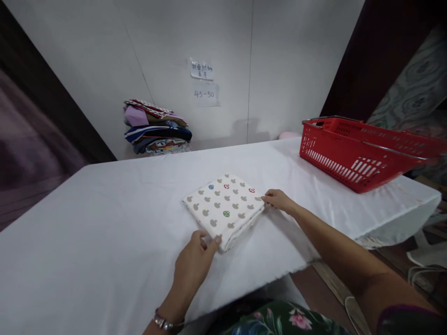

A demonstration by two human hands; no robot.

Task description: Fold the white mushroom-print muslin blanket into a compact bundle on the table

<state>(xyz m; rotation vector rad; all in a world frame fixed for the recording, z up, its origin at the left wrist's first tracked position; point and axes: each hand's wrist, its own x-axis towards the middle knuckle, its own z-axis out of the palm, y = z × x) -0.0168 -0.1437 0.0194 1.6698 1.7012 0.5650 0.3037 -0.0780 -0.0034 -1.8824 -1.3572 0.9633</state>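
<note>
A square, folded white cloth (220,202) printed with grey, red, blue and green mushroom shapes lies flat on the white-covered table (115,242). Its layered edges show along the front right side. At the near corner, my left hand (195,260) has its thumb on the cloth and its fingers curled beside and partly under the edge. My right hand (281,201) pinches the right corner between thumb and fingers. A bracelet circles my left wrist.
Folded fabrics are piled in a stack (157,128) at the table's far edge, against the wall. A red plastic basket (349,153) with metal handles stands on the right end. Two paper signs (206,94) hang on the wall. The table's front edge is close to my body.
</note>
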